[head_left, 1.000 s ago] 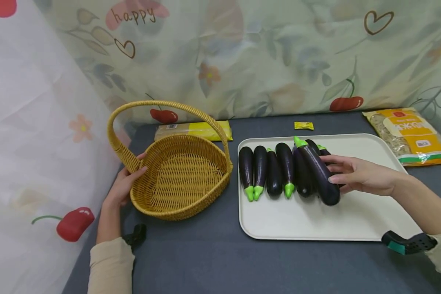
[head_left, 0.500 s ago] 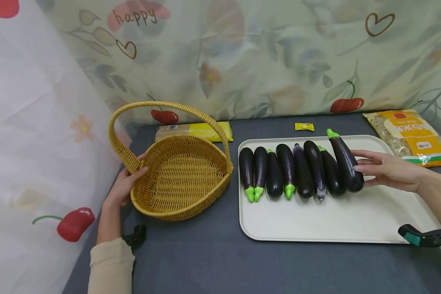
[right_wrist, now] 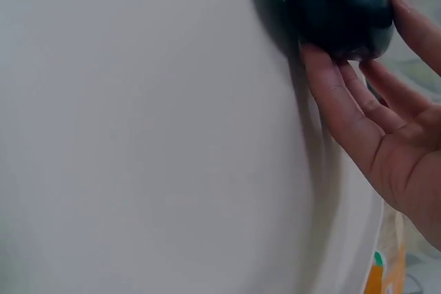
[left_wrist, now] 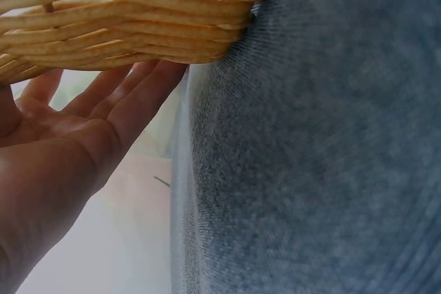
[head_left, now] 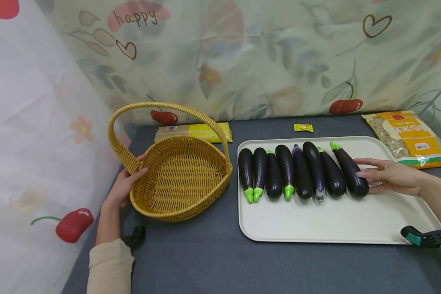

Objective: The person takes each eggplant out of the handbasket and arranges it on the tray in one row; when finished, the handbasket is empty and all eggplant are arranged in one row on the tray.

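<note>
In the head view my left hand [head_left: 122,187] holds the left side of a wicker basket [head_left: 180,183], its thumb over the rim near the base of the arched handle. The left wrist view shows the fingers [left_wrist: 138,98] against the outside of the basket wall [left_wrist: 124,22]. On a white tray [head_left: 301,222] several dark purple eggplants [head_left: 287,167] lie side by side. My right hand [head_left: 393,177] holds the rightmost eggplant [head_left: 349,171] near its fat end. Thumb and fingers flank that eggplant [right_wrist: 337,8] in the right wrist view.
Behind the basket lies a yellow and clear packet [head_left: 209,131]. A small yellow wrapped packet [head_left: 303,128] sits behind the tray. At the right back is a bag of grains or flakes [head_left: 411,139]. Printed cloth walls [head_left: 242,61] bound the grey tabletop [head_left: 220,261].
My right hand has carried the eggplant rightward from above the row and lowered it to the row's right end. My left hand and the basket have stayed put.
</note>
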`<state>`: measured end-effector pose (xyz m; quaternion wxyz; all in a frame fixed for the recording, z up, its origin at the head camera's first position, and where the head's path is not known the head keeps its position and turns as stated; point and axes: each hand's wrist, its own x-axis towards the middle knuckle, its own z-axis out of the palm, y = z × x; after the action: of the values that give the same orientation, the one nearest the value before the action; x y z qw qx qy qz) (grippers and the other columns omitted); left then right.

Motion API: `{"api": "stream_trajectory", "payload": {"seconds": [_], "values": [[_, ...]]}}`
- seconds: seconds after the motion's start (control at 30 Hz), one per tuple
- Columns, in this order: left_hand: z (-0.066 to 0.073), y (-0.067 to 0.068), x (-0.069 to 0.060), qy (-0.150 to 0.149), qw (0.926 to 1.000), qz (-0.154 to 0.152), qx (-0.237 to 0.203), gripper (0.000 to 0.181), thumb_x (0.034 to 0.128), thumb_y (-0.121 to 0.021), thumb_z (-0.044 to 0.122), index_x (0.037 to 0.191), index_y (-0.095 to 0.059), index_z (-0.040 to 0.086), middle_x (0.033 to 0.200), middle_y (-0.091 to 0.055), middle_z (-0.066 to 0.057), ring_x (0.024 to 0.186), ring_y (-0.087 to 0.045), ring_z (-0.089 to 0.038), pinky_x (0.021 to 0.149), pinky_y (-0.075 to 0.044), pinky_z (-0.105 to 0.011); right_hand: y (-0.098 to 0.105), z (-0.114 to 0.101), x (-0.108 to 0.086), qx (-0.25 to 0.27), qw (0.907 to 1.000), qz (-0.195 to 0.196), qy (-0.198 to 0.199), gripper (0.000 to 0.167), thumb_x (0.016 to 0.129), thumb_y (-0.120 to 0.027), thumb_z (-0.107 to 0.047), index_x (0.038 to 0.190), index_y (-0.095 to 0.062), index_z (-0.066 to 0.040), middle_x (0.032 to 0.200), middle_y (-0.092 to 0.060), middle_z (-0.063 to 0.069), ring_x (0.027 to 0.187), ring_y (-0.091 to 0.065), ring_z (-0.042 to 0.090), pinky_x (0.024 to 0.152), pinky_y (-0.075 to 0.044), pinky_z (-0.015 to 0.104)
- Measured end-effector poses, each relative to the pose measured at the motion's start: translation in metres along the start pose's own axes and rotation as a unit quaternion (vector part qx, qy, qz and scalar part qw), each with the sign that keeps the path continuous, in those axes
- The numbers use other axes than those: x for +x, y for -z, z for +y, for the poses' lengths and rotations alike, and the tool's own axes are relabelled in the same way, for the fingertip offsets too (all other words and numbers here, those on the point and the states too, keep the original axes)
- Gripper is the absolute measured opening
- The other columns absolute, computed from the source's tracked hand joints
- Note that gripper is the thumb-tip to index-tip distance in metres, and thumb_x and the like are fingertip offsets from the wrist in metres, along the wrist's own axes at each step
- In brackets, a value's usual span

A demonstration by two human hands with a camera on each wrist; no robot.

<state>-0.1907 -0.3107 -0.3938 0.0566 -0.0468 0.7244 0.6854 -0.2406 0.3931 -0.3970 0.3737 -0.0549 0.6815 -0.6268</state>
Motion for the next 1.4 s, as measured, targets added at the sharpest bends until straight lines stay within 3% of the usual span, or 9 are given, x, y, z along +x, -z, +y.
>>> {"api": "stream_trajectory", "payload": {"seconds": [0.17, 0.3, 0.43, 0.6, 0.83, 1.0, 1.17, 1.3, 1.4], "values": [[0.002, 0.0, 0.0, -0.002, 1.0, -0.001, 0.003, 0.059, 0.0989, -0.054, 0.02, 0.152, -0.029, 0.018, 0.151, -0.024, -0.019, 0.115, -0.051, -0.017, 0.082, -0.05, -0.025, 0.001, -0.003, 0.003, -0.05, 0.9987, 0.003, -0.008, 0.036, 0.103, -0.044, -0.012, 0.121, -0.054, -0.041, 0.116, -0.06, -0.009, 0.105, -0.06, 0.015, 0.088, -0.049, 0.041], [0.002, 0.001, 0.0, -0.004, 1.0, 0.001, 0.004, 0.059, 0.0989, -0.054, 0.02, 0.152, -0.029, 0.017, 0.151, -0.025, -0.018, 0.117, -0.049, -0.018, 0.082, -0.05, -0.024, -0.003, -0.008, 0.006, -0.124, 0.9911, 0.039, -0.028, 0.048, 0.102, -0.047, -0.019, 0.147, -0.032, -0.018, 0.134, -0.047, 0.014, 0.104, -0.058, 0.015, 0.088, -0.049, 0.042], [0.003, 0.001, 0.0, -0.006, 1.0, 0.002, 0.007, 0.06, 0.0985, -0.055, 0.021, 0.152, -0.029, 0.016, 0.151, -0.025, -0.017, 0.117, -0.049, -0.018, 0.082, -0.049, -0.024, -0.007, -0.014, 0.007, -0.182, 0.981, 0.057, -0.033, 0.066, 0.102, -0.047, -0.026, 0.149, -0.012, 0.005, 0.146, -0.019, 0.033, 0.111, -0.052, 0.018, 0.089, -0.048, 0.043], [0.003, 0.001, 0.001, -0.007, 1.0, 0.003, 0.003, 0.06, 0.0983, -0.056, 0.021, 0.152, -0.028, 0.015, 0.151, -0.025, -0.018, 0.117, -0.05, -0.018, 0.082, -0.05, -0.024, -0.008, -0.017, 0.009, -0.197, 0.9775, 0.069, -0.03, 0.064, 0.102, -0.046, -0.027, 0.149, -0.016, 0.005, 0.146, -0.022, 0.033, 0.114, -0.049, 0.023, 0.089, -0.048, 0.042], [0.004, 0.001, 0.001, -0.007, 1.0, 0.002, -0.002, 0.059, 0.0986, -0.055, 0.02, 0.152, -0.029, 0.016, 0.152, -0.024, -0.016, 0.119, -0.048, -0.018, 0.083, -0.049, -0.024, -0.005, -0.014, 0.012, -0.175, 0.9807, 0.082, -0.027, 0.061, 0.103, -0.044, -0.029, 0.149, -0.02, 0.004, 0.141, -0.037, 0.023, 0.104, -0.055, 0.01, 0.088, -0.049, 0.04], [0.003, 0.001, 0.001, -0.009, 0.9999, 0.004, 0.002, 0.059, 0.0985, -0.055, 0.02, 0.151, -0.029, 0.015, 0.153, -0.023, -0.015, 0.123, -0.044, -0.022, 0.084, -0.049, -0.024, 0.0, -0.012, 0.011, -0.117, 0.9902, 0.072, -0.024, 0.032, 0.104, -0.043, -0.026, 0.135, -0.049, -0.024, 0.12, -0.056, -0.008, 0.102, -0.058, 0.007, 0.087, -0.049, 0.037], [0.002, 0.002, 0.002, -0.008, 1.0, 0.003, 0.001, 0.06, 0.0979, -0.057, 0.022, 0.151, -0.029, 0.015, 0.154, -0.023, -0.013, 0.126, -0.041, -0.024, 0.084, -0.048, -0.023, 0.007, -0.01, 0.009, -0.076, 0.9952, 0.057, -0.023, 0.024, 0.104, -0.042, -0.025, 0.113, -0.06, -0.038, 0.11, -0.061, -0.013, 0.101, -0.06, 0.012, 0.087, -0.05, 0.038], [0.001, 0.004, 0.002, -0.009, 0.9999, -0.008, 0.01, 0.062, 0.098, -0.056, 0.021, 0.152, -0.028, 0.014, 0.153, -0.023, -0.015, 0.122, -0.046, -0.019, 0.084, -0.049, -0.024, 0.011, -0.011, 0.008, -0.112, 0.9905, 0.071, -0.036, 0.027, 0.104, -0.042, -0.027, 0.125, -0.058, -0.024, 0.117, -0.061, 0.0, 0.101, -0.06, 0.017, 0.086, -0.05, 0.038], [0.005, 0.007, 0.001, -0.023, 0.9983, -0.027, 0.046, 0.063, 0.099, -0.054, 0.022, 0.153, -0.023, 0.014, 0.151, -0.024, -0.02, 0.117, -0.049, -0.014, 0.082, -0.049, -0.024, 0.012, -0.015, 0.004, -0.227, 0.9696, 0.083, -0.036, 0.046, 0.103, -0.043, -0.031, 0.137, -0.044, -0.001, 0.125, -0.056, 0.018, 0.104, -0.058, 0.025, 0.085, -0.051, 0.04]]}}
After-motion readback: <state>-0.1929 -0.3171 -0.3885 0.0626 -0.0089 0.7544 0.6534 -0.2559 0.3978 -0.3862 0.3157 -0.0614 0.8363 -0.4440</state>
